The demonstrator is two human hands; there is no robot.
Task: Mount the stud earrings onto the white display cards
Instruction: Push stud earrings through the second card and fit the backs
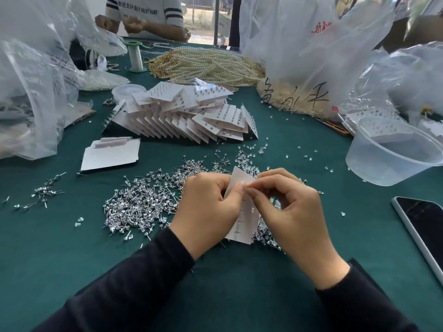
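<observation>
Two dark sleeves [134, 283] reach in from the near edge of a table [72, 248] covered in green cloth, and the hands meet over its middle. The left hand [208, 207] has its fingers curled round the left edge of a white card [242, 226], held upright and a little tilted. The right hand [287, 207] pinches the card's upper part with thumb and forefinger, the other fingers loosely curled. Any small piece between those fingertips is too small to make out. A few thin pins show on the lower half of the card. Along the left edge stand crumpled clear plastic bags [31, 92]. Just beside them, toward the middle, lies a flat stack of blank cards [110, 154]. A wide heap of silver stud earrings [143, 200] spreads beneath and to the left of the hands. Behind it, finished cards [187, 116] studded with earrings lean in overlapping rows. Small clear earring backs [254, 149] are scattered to their right. Toward the far edge sit a spool of thread [136, 56] and a mound of pearl strands [208, 65], where another person [143, 15] is working. At the right edge a clear plastic tub [393, 159] is tipped on its side, and nearer lies a phone [422, 226], its screen dark.
</observation>
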